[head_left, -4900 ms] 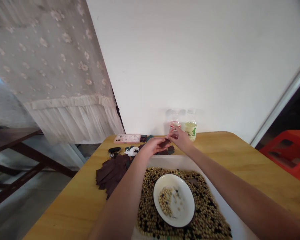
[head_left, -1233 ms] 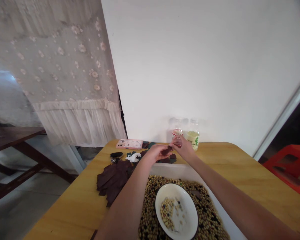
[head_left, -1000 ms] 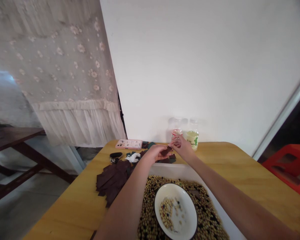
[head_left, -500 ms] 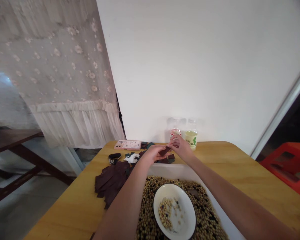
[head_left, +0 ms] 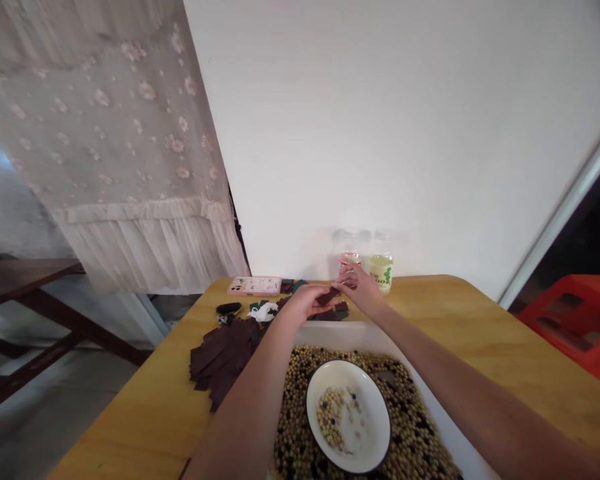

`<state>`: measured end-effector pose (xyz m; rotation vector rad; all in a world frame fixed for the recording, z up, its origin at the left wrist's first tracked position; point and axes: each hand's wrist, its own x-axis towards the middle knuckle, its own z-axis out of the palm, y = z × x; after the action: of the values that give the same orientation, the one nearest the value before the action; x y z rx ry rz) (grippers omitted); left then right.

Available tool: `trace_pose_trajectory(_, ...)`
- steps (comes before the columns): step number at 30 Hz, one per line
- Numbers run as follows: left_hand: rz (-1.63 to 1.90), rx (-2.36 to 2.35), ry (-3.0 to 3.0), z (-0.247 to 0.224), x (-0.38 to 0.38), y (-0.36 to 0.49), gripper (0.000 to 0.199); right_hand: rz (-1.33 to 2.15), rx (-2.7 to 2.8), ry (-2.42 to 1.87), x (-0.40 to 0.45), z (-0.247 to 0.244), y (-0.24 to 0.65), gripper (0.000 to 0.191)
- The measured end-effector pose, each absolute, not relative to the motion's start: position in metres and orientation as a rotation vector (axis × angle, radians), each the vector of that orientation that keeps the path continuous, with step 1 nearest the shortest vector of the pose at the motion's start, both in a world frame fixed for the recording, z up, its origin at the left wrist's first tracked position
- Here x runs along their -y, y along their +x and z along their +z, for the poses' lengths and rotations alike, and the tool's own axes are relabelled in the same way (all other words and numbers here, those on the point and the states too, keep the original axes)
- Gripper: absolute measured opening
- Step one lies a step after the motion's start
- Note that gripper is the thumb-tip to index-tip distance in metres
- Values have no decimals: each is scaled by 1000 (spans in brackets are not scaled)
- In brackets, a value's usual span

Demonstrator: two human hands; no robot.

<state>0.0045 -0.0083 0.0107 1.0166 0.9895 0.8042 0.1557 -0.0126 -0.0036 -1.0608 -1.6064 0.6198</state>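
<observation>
My left hand (head_left: pixel 313 300) is closed around a small dark maroon cloth piece (head_left: pixel 327 297), past the far edge of a white tray (head_left: pixel 380 331). Against the same piece, the fingers of my right hand (head_left: pixel 356 283) are pinched together. Many tan and black beads (head_left: pixel 410 413) fill the tray. A white bowl (head_left: pixel 375 433) with a dark rim rests on them, holding some pale beads and a few black ones. Left of the tray lies a heap of maroon cloth pieces (head_left: pixel 223 357).
A pink phone (head_left: pixel 255 286), a black key fob (head_left: pixel 229 309) and white crumpled tissue (head_left: pixel 263 312) lie at the back left. Two clear jars (head_left: pixel 350 257) (head_left: pixel 381 270) stand by the wall. A red stool (head_left: pixel 575 320) is at the right.
The whole view has shifted slightly. Both hands remain together at the maroon piece, with only small finger movements.
</observation>
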Motion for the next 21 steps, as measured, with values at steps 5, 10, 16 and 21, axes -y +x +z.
trace_pose_trajectory(5,807,-999,1010,10,8,5,13,607,1613,-1071,12,-4,156,24)
trace_pose_trajectory(10,829,-975,1004,9,8,4,13,615,1608,-1056,12,-5,156,23)
trace_pose_trajectory(16,815,-993,1007,9,7,3,11,615,1606,-1053,11,-6,157,24)
trace_pose_trajectory(21,793,-1003,1009,11,9,3,14,610,1612,-1059,9,-8,158,24)
